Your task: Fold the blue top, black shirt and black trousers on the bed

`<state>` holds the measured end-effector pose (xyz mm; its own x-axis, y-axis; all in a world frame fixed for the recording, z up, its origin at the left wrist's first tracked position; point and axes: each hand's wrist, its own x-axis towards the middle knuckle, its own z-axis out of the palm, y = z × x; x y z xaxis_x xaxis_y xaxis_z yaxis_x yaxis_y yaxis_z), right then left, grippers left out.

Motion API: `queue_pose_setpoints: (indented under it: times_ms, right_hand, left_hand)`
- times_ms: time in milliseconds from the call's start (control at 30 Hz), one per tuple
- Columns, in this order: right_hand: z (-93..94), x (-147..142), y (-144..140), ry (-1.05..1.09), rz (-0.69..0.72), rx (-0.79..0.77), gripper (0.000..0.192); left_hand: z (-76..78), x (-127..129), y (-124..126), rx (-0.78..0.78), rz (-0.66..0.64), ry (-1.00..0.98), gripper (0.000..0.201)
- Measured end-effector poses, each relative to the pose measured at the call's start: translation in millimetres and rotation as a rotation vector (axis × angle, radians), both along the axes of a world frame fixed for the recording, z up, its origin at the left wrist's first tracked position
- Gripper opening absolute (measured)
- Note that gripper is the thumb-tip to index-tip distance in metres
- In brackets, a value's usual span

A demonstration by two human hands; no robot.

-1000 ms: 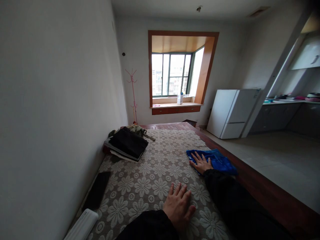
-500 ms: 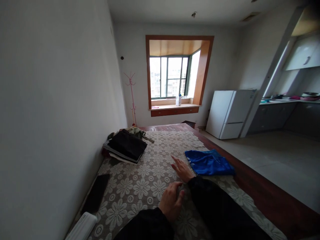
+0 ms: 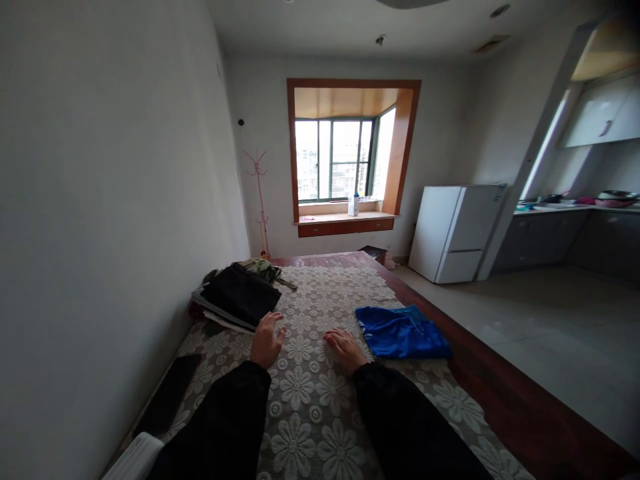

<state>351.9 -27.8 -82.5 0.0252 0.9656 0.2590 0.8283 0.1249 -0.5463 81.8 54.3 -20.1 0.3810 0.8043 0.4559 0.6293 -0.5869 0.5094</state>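
My left hand (image 3: 268, 341) is open, its fingers reaching toward the near edge of a pile of folded dark clothes (image 3: 240, 293); whether they touch I cannot tell. Over the flowered lace tablecloth (image 3: 295, 387), my right hand (image 3: 345, 348) has its fingers stretched out and holds nothing. Just right of that hand lies a folded blue garment (image 3: 403, 332) with a shiny surface. An olive green cloth with a strap (image 3: 263, 269) rests behind the dark pile.
A flat black object (image 3: 169, 393) and a white ribbed object (image 3: 134, 457) lie along the left wall. The dark red table edge (image 3: 480, 373) runs down the right. Beyond are a pink coat stand (image 3: 260, 193), a window sill (image 3: 345, 217) and a white fridge (image 3: 455, 233).
My left hand has moved forward and left, up to the dark clothes. My right hand has shifted slightly left. The camera view has tilted up a little.
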Motion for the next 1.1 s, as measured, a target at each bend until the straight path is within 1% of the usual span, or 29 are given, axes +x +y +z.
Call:
queue_pose_setpoints:
  times_ms: [100, 200, 333, 433, 533, 600, 667, 733, 800, 833, 900, 967, 1000, 1033, 1100]
  right_hand:
    - [-2.0, 1.0, 1.8, 0.027, -0.006, -0.005, 0.047]
    - [-2.7, 2.1, 2.0, 0.055, -0.001, -0.007, 0.047]
    - [-3.7, 1.3, 1.7, 0.113, 0.003, -0.006, 0.048]
    - [-4.1, -0.5, 1.1, 0.166, 0.007, -0.008, 0.049]
    - [-1.8, -1.2, -0.7, 0.220, 0.014, -0.012, 0.048]
    - [1.9, -0.7, -2.5, 0.264, 0.022, -0.009, 0.044]
    - [6.8, -0.5, -4.4, 0.325, 0.040, -0.001, 0.039]
    - [11.7, -2.4, -5.9, 0.411, 0.074, 0.005, 0.036]
    - [15.7, -8.1, -6.9, 0.526, 0.117, 0.001, 0.039]
    - [17.2, -12.5, -7.4, 0.595, 0.140, -0.008, 0.044]
    - [19.6, -23.6, -9.8, 0.748, 0.191, -0.047, 0.058]
    - [21.5, -34.7, -14.6, 0.904, 0.256, -0.110, 0.073]
    - [22.7, -39.1, -17.9, 0.973, 0.293, -0.144, 0.078]
    - [23.9, -42.2, -21.4, 1.035, 0.326, -0.173, 0.080]
    - [26.7, -43.9, -27.4, 1.146, 0.366, -0.198, 0.073]
  left_hand:
    - [13.6, -21.4, 40.5, 0.043, 0.092, 0.047, 0.051]
    - [18.4, -40.3, 61.5, 0.047, 0.134, 0.090, 0.059]
    - [19.9, -52.6, 67.0, 0.030, 0.116, 0.122, 0.053]
    - [27.1, -52.5, 67.6, -0.005, 0.138, 0.086, 0.040]
    - [44.4, -50.4, 68.4, -0.059, 0.211, -0.016, 0.028]
    - [61.6, -50.2, 67.4, -0.081, 0.277, -0.122, 0.030]
    - [81.7, -50.1, 63.5, -0.075, 0.326, -0.252, 0.037]
    - [102.2, -48.1, 55.6, -0.059, 0.327, -0.391, 0.045]
    - [120.3, -41.6, 42.7, -0.050, 0.287, -0.508, 0.054]
    - [127.7, -36.4, 34.2, -0.059, 0.254, -0.573, 0.057]
    - [137.3, -23.1, 13.7, -0.151, 0.149, -0.781, 0.057]
    - [138.2, -8.5, -8.8, -0.370, -0.009, -1.090, 0.053]
    - [134.9, -1.8, -19.4, -0.498, -0.086, -1.220, 0.052]
    - [128.9, 4.0, -28.6, -0.617, -0.146, -1.311, 0.052]
    - [109.8, 11.1, -40.7, -0.766, -0.185, -1.363, 0.053]
